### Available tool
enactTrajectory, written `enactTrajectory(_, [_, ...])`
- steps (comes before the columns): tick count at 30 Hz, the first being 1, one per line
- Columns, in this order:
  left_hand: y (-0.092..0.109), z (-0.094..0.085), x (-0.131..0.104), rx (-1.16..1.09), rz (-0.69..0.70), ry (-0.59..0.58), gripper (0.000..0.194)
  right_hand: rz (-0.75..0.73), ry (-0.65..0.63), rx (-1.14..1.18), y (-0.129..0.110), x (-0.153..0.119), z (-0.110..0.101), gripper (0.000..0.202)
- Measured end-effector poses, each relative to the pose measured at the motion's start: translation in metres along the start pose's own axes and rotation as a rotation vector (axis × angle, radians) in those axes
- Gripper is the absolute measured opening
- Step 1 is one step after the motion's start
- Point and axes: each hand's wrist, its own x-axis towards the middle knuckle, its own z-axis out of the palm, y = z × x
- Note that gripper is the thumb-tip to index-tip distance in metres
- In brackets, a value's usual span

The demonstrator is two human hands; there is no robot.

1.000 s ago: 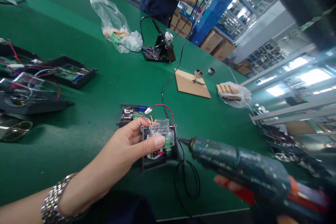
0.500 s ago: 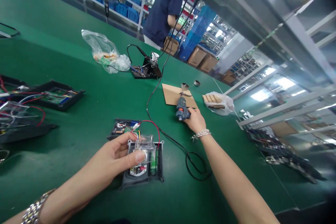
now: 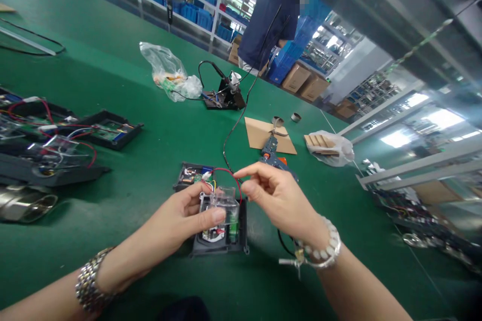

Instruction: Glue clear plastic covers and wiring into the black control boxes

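Dark casing point(image 3: 220, 250) lies on the worktop point(image 3: 150, 281) just beyond and to the right of the left hand's point(image 3: 184, 213) palm, a clear cover point(image 3: 229, 203) over part of it under that thumb. It looks light and stiff, its walls likely firm enough to take hold of; the cover seems smooth, perhaps slippery and easily cracked, and the thin red wire point(image 3: 226, 169) bends freely and would probably not bear tugging. The left hand grips the cover, thumb across its front, fingers curled behind at the near-side upper edge. The right hand point(image 3: 280, 198) is partly curled, thumb and forefinger slightly apart right at the wire; whether they pinch it is unclear. Just beyond the right hand lies a power screwdriver point(image 3: 270, 148).
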Motion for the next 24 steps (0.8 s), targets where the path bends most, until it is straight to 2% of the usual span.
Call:
enactTrajectory(2, [-0.003, -0.002, 0.000, 0.050, 0.024, -0.029, 0.049, -0.011, -0.042, 0.078, -0.021, -0.009, 0.011, 0.031])
enactTrajectory(5, [-0.006, -0.010, -0.003, 0.115, 0.053, -0.040, 0.058, 0.031, -0.023, 0.129, -0.031, -0.014, 0.018, 0.032])
enactTrajectory(8, [-0.003, -0.018, -0.009, 0.322, 0.072, -0.072, 0.092, 0.099, -0.077, 0.175, -0.031, -0.014, 0.016, 0.030])
enactTrajectory(10, [-0.001, -0.022, -0.014, 0.502, 0.092, -0.104, 0.106, 0.138, -0.148, 0.196, -0.032, -0.015, 0.014, 0.027])
enactTrajectory(13, [0.000, -0.021, -0.018, 0.622, 0.145, -0.090, 0.095, 0.134, -0.225, 0.235, -0.036, -0.018, 0.010, 0.022])
enactTrajectory(16, [-0.002, -0.016, -0.019, 0.617, 0.183, -0.064, 0.083, 0.087, -0.225, 0.244, -0.040, -0.025, 0.012, 0.018])
enactTrajectory(21, [-0.004, -0.013, -0.018, 0.572, 0.231, -0.073, 0.075, -0.090, -0.063, 0.020, -0.037, -0.046, 0.033, 0.009])
enactTrajectory(24, [-0.008, -0.015, -0.019, 0.544, 0.245, -0.087, 0.064, -0.200, 0.035, -0.010, -0.031, -0.056, 0.048, 0.012])
